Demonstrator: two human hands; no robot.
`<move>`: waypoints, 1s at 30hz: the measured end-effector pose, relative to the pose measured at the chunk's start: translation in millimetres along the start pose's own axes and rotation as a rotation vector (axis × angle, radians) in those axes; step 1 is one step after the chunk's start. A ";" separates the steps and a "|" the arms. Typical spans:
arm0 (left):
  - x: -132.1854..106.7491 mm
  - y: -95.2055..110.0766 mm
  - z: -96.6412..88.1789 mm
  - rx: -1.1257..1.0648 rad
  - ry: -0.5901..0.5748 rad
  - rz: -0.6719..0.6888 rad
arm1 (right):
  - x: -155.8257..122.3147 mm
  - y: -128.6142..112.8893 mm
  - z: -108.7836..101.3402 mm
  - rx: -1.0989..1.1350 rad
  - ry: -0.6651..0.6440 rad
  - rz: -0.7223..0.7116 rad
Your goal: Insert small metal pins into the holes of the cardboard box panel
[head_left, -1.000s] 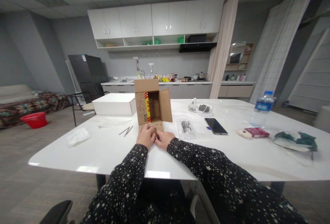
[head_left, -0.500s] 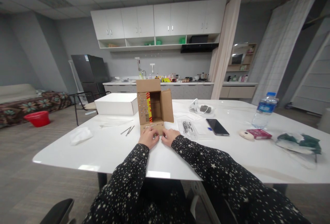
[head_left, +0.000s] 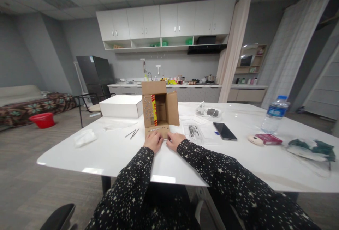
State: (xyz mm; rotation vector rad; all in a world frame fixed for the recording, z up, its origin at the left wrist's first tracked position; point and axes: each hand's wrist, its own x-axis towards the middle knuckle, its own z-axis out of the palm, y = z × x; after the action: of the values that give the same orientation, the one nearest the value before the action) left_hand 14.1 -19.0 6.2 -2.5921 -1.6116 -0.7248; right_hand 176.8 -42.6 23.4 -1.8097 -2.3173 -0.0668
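Observation:
A brown cardboard box (head_left: 172,108) stands on the white table with its opening facing me and its flaps spread. Small shiny studs dot its left flap, next to a yellow-and-red strip, and a row of them runs along the front flap (head_left: 158,129). My left hand (head_left: 154,141) is closed at the left part of the front flap's near edge, fingers curled on it. At the right corner of that flap my right hand (head_left: 174,140) is closed too, its fingertips bent against the cardboard. Anything small under the fingertips is hidden.
Thin metal tools (head_left: 132,133) and a crumpled white tissue (head_left: 85,138) lie left, before a white box (head_left: 122,106). To the right are a clear packet of small dark pieces (head_left: 194,131), a phone (head_left: 224,131), a maroon pack (head_left: 270,139) and a water bottle (head_left: 275,114).
The view has shifted slightly, so the scene sits a little farther right. My left fingers have moved slightly on the flap's edge; the right hand stays at its corner.

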 end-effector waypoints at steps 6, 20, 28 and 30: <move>-0.3 -0.8 0.7 0.001 -0.006 0.021 | 1.4 -0.2 1.1 -0.002 -0.002 -0.002; 0.0 -2.2 2.6 -0.020 0.065 -0.016 | 1.5 -0.9 4.1 0.009 0.044 -0.024; 6.9 -12.9 2.7 -0.080 0.423 0.026 | -1.8 -6.7 1.4 -0.011 0.015 -0.047; 7.0 -13.2 1.8 -0.068 0.447 0.030 | -2.2 -7.1 0.5 -0.011 0.015 -0.047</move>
State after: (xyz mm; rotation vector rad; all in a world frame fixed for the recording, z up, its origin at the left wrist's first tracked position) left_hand 6.1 -6.4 4.2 -2.2625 -1.4252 -1.2639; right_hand 170.4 -46.4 23.1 -1.7531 -2.3535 -0.0998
